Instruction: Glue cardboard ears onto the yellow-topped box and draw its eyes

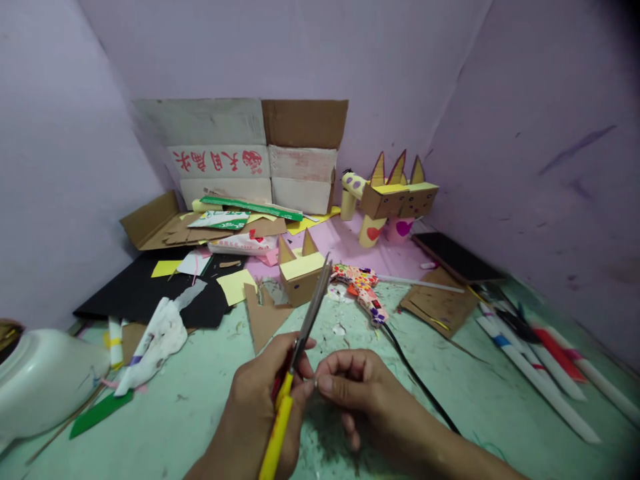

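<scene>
Low in the centre, my left hand (270, 390) is closed around yellow-handled scissors (283, 417), whose blades point up and away. My right hand (365, 387) is closed in a pinch, its fingertips meeting those of my left. A tiny pale bit shows between the fingertips, too small to name. Just beyond the blades stands a small cardboard box head (300, 277) with two pointed ears and a yellow top. A flower-patterned glue gun (361, 287) lies right of it, its black cord running toward my right forearm.
Cat-like cardboard figures (400, 200) stand at the back right. A large carton (225, 153) leans on the wall, with paper scraps before it. At left are a white pot (45, 380) and black card (195, 300); at right, a dark phone-like slab (457, 257) and several markers (537, 380).
</scene>
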### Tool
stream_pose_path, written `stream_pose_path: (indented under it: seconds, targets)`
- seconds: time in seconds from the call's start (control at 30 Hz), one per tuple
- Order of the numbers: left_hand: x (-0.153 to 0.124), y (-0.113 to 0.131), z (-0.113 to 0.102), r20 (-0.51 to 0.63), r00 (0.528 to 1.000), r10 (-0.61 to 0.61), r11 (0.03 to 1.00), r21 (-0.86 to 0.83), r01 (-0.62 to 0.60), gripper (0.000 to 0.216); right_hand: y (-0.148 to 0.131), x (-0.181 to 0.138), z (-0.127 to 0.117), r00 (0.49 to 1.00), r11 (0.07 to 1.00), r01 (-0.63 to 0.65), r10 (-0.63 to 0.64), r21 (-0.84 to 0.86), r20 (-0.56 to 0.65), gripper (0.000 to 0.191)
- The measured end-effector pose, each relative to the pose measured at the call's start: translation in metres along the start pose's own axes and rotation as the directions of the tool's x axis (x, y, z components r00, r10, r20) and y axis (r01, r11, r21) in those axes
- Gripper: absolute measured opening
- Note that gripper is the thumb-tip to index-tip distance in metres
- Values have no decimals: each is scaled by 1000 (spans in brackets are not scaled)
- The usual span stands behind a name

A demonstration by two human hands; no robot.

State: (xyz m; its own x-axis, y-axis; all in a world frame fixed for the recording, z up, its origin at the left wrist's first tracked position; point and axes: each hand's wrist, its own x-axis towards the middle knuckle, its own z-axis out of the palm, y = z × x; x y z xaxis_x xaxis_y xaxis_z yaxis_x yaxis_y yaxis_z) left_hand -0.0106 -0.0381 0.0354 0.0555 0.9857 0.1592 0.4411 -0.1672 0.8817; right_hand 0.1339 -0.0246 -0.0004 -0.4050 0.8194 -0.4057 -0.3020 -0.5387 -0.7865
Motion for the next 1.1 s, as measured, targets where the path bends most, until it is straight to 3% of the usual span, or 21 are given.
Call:
stream_pose_path:
  seconds: [0.2, 0.57, 0.87, 1.0, 1.1]
  targets:
    - [1, 0, 2, -71, 997, -33, 999, -22, 32, 18, -2, 1, 1, 994, 998, 2, 5, 63, -113, 32]
    - [0, -8, 2, 17, 994, 110, 991, 73, -111, 21, -2, 0, 6, 982, 979, 25, -62, -200, -177, 39]
    - [0, -10, 3, 3, 990, 139, 984, 107, -139, 19, 1, 0, 7, 976, 976, 49, -93, -214, -199, 33]
    - [0, -5, 3, -19, 998, 55, 997, 58, -53, 19, -1, -1, 5, 977, 969, 97, -136, -226, -163, 44]
    - [0, -1, 3, -22, 999, -36, 999, -15, 36, 20, -6, -2, 2, 953, 921, 195, -259, -337, -158, 41]
